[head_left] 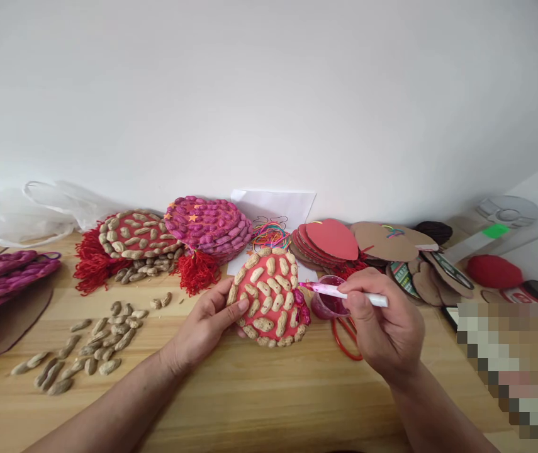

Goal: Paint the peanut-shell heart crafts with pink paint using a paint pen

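My left hand (212, 321) grips the left edge of a red board covered with peanuts (269, 296), thumb on its front, holding it tilted up above the table. A few peanuts (302, 311) along the board's right edge are painted wet magenta; the others are bare tan. Closed around a white-handled paintbrush (353, 293) is my right hand (384, 327). The brush's pink-stained tip touches or nearly touches the right edge of the board. Just behind the brush stands a clear cup of magenta paint (328, 306), partly covered by the brush and hand.
Loose peanuts (103, 336) lie on the table at left. Behind are a magenta peanut board (207, 226) with a red tassel, a bare peanut board (139, 234), coloured cords (271, 236), and stacked red boards (328, 239). Red-handled scissors (348, 343) lie beside the cup; red yarn (494, 272) sits right.
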A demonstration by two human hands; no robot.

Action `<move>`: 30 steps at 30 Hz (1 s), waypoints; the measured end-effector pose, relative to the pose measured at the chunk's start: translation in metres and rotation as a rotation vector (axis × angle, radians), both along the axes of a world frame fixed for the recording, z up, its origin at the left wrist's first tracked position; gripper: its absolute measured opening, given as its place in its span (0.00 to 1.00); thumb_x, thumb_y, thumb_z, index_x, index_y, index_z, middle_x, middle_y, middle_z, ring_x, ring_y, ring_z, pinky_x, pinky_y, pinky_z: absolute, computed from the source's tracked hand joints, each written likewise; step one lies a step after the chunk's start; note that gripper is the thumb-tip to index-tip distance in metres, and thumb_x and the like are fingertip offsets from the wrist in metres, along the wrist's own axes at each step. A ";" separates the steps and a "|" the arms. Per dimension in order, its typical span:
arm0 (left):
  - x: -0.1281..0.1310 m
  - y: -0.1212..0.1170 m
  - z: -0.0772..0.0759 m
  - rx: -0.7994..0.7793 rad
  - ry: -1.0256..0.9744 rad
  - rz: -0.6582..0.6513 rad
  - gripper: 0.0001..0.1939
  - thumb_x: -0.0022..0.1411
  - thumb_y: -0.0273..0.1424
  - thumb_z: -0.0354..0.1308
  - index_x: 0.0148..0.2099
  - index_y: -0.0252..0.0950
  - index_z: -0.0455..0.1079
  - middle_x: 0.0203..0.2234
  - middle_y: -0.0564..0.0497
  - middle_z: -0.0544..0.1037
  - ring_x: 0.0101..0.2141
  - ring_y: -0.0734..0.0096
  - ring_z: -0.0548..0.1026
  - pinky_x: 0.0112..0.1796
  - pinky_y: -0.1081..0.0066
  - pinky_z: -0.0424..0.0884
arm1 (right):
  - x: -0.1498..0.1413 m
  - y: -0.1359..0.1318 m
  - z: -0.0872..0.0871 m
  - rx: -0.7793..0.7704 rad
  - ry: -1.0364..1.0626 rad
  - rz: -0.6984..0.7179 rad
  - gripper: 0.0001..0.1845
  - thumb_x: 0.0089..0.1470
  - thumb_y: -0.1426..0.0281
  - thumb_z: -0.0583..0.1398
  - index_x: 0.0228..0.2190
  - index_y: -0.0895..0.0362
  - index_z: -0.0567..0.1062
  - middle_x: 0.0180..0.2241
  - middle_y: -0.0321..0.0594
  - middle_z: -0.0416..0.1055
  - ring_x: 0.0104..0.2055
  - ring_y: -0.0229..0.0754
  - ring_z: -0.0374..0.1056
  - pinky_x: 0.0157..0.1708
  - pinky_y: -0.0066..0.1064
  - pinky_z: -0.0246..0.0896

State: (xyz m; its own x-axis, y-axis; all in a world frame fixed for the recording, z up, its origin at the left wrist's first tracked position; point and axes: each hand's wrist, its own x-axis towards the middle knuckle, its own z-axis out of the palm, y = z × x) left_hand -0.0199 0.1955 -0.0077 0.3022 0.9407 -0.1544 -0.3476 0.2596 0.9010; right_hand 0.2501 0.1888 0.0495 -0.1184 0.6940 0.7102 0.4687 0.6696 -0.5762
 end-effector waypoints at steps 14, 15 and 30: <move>-0.001 -0.003 0.003 0.035 -0.009 -0.073 0.18 0.66 0.35 0.64 0.56 0.40 0.73 0.46 0.45 0.83 0.43 0.58 0.82 0.47 0.61 0.76 | 0.001 0.003 -0.003 -0.021 -0.024 -0.011 0.05 0.63 0.74 0.58 0.38 0.55 0.75 0.33 0.37 0.72 0.34 0.39 0.68 0.35 0.32 0.62; 0.000 -0.003 0.004 0.039 -0.003 -0.073 0.18 0.66 0.35 0.64 0.56 0.40 0.73 0.46 0.45 0.83 0.42 0.58 0.82 0.46 0.61 0.77 | 0.002 0.003 -0.003 -0.010 -0.013 -0.019 0.05 0.63 0.75 0.58 0.38 0.55 0.75 0.33 0.37 0.72 0.35 0.39 0.68 0.35 0.32 0.62; -0.001 -0.003 0.003 0.052 0.047 -0.068 0.18 0.65 0.38 0.65 0.54 0.37 0.72 0.40 0.46 0.81 0.36 0.63 0.78 0.39 0.64 0.76 | 0.003 0.004 -0.006 -0.041 -0.017 0.044 0.06 0.63 0.75 0.58 0.38 0.55 0.75 0.33 0.37 0.71 0.37 0.39 0.69 0.38 0.32 0.62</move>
State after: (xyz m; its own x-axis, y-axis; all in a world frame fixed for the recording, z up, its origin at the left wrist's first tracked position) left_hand -0.0208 0.1925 -0.0049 0.3592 0.9253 -0.1218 -0.2876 0.2339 0.9288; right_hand 0.2527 0.1927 0.0440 -0.1614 0.7162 0.6790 0.4494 0.6659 -0.5956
